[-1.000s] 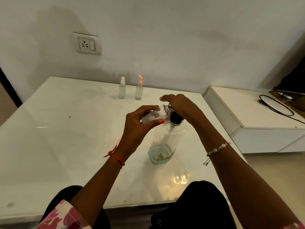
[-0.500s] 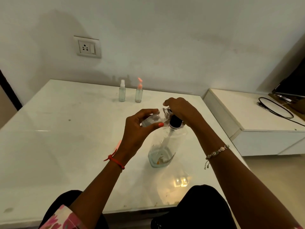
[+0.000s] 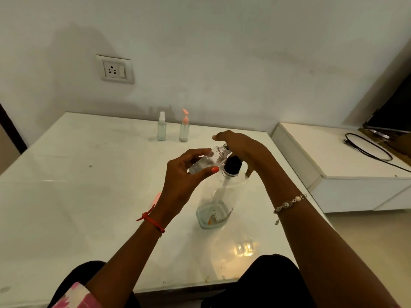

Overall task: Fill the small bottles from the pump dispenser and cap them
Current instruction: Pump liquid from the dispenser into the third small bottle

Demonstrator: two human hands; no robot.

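Holding a small bottle point(image 3: 205, 161) to the dispenser point(image 3: 219, 196).
Left hand point(image 3: 184, 181) grips the tilted bottle; right hand point(image 3: 244, 147), just beside, presses flat on the dispenser.

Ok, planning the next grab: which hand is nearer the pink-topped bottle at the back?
Right. The right hand sits just front-right of the pink-topped bottle; the left hand is farther toward the person.

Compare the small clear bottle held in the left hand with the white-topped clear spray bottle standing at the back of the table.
The small clear bottle in the left hand is tilted, neck toward the black pump head; the white-topped spray bottle stands upright on the white table. The held bottle's neck is uncapped; the spray bottle wears its top. One is gripped, the other untouched. Both are small and see-through.
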